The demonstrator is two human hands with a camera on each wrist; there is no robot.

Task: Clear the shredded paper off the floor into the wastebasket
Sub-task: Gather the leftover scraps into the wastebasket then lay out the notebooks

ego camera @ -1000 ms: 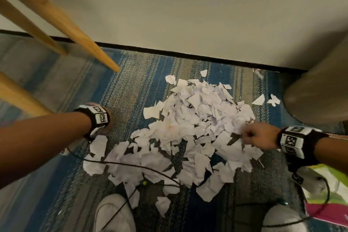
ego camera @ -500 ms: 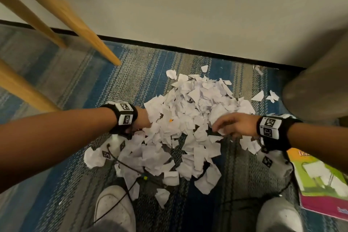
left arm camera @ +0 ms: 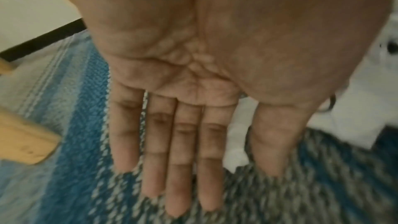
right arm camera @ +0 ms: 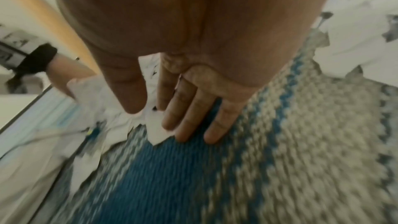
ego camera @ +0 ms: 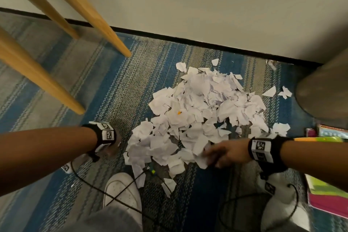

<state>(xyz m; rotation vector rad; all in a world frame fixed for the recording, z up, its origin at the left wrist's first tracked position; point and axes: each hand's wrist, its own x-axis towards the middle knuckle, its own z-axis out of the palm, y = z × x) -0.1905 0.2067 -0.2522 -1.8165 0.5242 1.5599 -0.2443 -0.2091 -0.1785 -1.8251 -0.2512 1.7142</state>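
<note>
A heap of torn white paper [ego camera: 203,115] lies on the blue and grey striped carpet [ego camera: 116,88]. A few stray scraps [ego camera: 270,91] sit beside the grey round wastebasket [ego camera: 323,88] at the right edge. My left hand [ego camera: 114,143] hovers just left of the heap; in the left wrist view the left hand [left arm camera: 185,142] is flat with straight fingers and holds nothing. My right hand [ego camera: 222,154] is at the heap's near right edge. In the right wrist view its fingers [right arm camera: 189,108] lie straight on the carpet, touching a scrap [right arm camera: 157,130].
Wooden furniture legs [ego camera: 105,30] slant down at the left, one foot [ego camera: 79,111] close to my left hand. My white shoes [ego camera: 122,194] [ego camera: 282,209] and black cables [ego camera: 116,199] are below the heap. A colourful book [ego camera: 327,194] lies at the right. A black baseboard [ego camera: 188,40] runs behind.
Both hands swept inward into the paper, then drew back out. The left hand now sits left of the heap, the right at its near edge. The paper is bunched tighter.
</note>
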